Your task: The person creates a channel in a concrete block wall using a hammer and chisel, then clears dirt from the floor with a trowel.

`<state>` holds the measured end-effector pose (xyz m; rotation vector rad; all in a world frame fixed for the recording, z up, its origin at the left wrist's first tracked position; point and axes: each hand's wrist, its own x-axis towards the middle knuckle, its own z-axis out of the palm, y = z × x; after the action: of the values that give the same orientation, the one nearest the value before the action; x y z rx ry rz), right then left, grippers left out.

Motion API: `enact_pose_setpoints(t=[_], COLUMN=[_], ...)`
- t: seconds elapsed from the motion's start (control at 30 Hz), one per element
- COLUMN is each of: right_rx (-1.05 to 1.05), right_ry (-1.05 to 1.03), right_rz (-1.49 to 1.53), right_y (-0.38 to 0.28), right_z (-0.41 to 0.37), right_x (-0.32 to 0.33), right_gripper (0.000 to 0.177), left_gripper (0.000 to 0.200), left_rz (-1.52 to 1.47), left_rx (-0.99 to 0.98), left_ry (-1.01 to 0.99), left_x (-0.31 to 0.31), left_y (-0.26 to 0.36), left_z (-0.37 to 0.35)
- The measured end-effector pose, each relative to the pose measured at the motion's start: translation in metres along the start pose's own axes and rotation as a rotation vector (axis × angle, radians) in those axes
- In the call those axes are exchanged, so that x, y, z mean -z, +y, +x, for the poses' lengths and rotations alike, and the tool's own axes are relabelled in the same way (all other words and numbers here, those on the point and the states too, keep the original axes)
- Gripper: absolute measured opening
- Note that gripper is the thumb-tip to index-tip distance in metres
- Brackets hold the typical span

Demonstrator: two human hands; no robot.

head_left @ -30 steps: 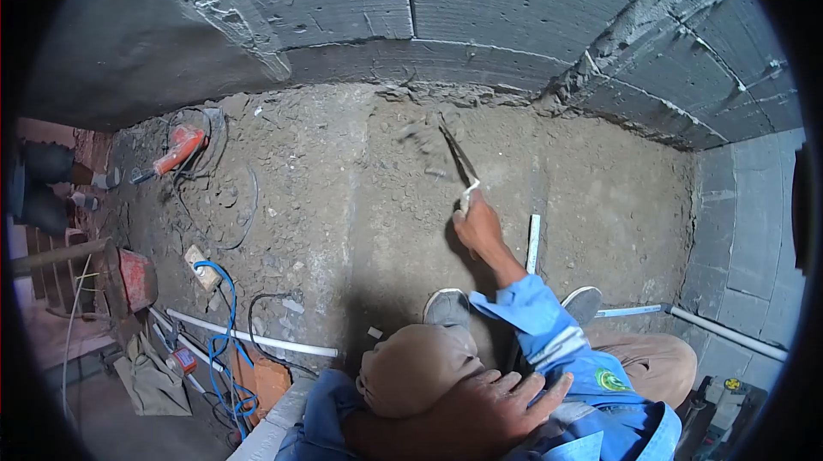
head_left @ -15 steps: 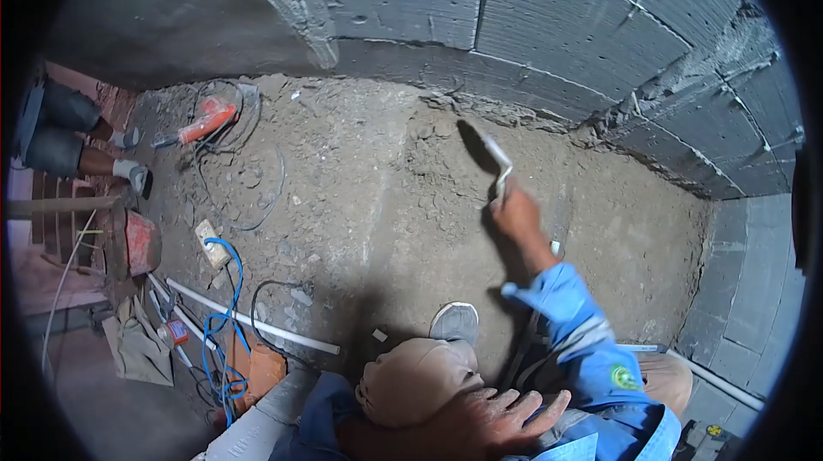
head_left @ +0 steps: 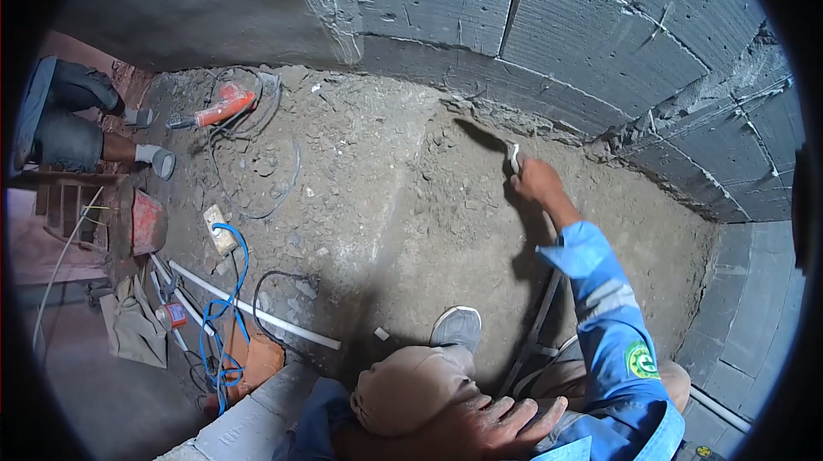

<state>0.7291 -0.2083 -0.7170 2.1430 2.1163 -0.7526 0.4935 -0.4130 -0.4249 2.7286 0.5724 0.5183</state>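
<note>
My right hand (head_left: 540,182) is closed round a trowel (head_left: 514,156), reaching toward the foot of the block wall. The trowel's pale bent neck shows clearly; its dark blade cannot be told apart from the shadow. Beneath it lies loose, crumbly soil and rubble (head_left: 459,169) on the floor. My left hand (head_left: 497,427) lies across my bent knee, palm down with the fingers stretched out, holding nothing.
Grey block wall (head_left: 591,32) runs along the back and right. At left are a red power tool (head_left: 226,104), a socket block (head_left: 220,229), blue cable (head_left: 243,264), a white pipe (head_left: 257,311) and another person's legs (head_left: 77,131).
My right hand and the trowel have moved slightly up and right in the view. The camera view has shifted a little. My left hand stays on the knee.
</note>
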Motion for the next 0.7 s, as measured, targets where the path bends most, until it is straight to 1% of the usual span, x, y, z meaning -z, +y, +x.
enact_pose_setpoints(t=[0.07, 0.1, 0.13, 0.2, 0.23, 0.3, 0.33, 0.4, 0.43, 0.47, 0.53, 0.57, 0.6, 0.67, 0.7], right_rx=[0.069, 0.081, 0.021, 0.135, 0.134, 0.162, 0.17, 0.025, -0.044, -0.027, 0.033, 0.199, 0.135, 0.093, 0.115], right_ry=[-0.102, -0.194, -0.305, -0.275, -0.264, -0.08, -0.092, -0.028, -0.146, -0.139, -0.309, -0.217, -0.33, -0.275, -0.277], right_rz=[0.174, 0.147, 0.078, -0.008, -0.008, -0.105, -0.107, -0.035, 0.046, 0.047, 0.142, -0.154, -0.079, -0.08, -0.092], right_y=[-0.004, -0.006, -0.01, -0.005, -0.005, -0.008, -0.009, -0.011, -0.016, -0.015, -0.007, -0.016, -0.022, -0.027, -0.023], right_z=[0.015, 0.012, 0.007, -0.01, -0.022, -0.033, -0.028, -0.005, 0.007, 0.014, 0.018, -0.001, -0.017, -0.043, -0.045], right_x=[0.013, 0.013, 0.01, -0.009, -0.008, -0.001, 0.0, 0.011, 0.018, 0.013, -0.005, -0.002, 0.004, 0.013, 0.007], right_gripper=[0.021, 0.016, 0.014, 0.018, 0.018, 0.022, 0.022, 0.025, 0.022, 0.022, 0.02, 0.02, 0.022, 0.026, 0.026], left_gripper=[0.037, 0.037, 0.037, 0.039, 0.04, 0.043, 0.043, 0.045, 0.045, 0.046, 0.047, 0.048, 0.049, 0.05, 0.052], left_rz=[0.022, 0.028, 0.023, -0.025, -0.039, -0.058, -0.072, -0.115, -0.141, -0.162, -0.211, -0.244, -0.283, -0.348, -0.389], left_rx=[0.001, -0.001, -0.006, -0.042, -0.068, -0.1, -0.093, -0.058, -0.04, -0.021, 0.009, 0.021, 0.047, 0.089, 0.095], left_ry=[-0.028, -0.042, -0.036, -0.061, -0.079, -0.114, -0.12, -0.112, -0.112, -0.112, -0.11, -0.103, -0.094, -0.088, -0.101], left_x=[0.001, 0.002, 0.0, -0.008, -0.008, -0.009, -0.009, -0.002, 0.003, 0.004, 0.005, 0.005, 0.008, 0.013, 0.014], left_y=[0.001, 0.002, 0.004, 0.01, 0.008, 0.003, 0.001, -0.001, -0.004, -0.001, 0.004, 0.005, 0.008, 0.008, 0.006], left_z=[0.0, 0.0, 0.001, -0.002, -0.001, 0.0, -0.004, -0.006, -0.005, -0.004, -0.004, -0.003, -0.007, -0.011, -0.013])
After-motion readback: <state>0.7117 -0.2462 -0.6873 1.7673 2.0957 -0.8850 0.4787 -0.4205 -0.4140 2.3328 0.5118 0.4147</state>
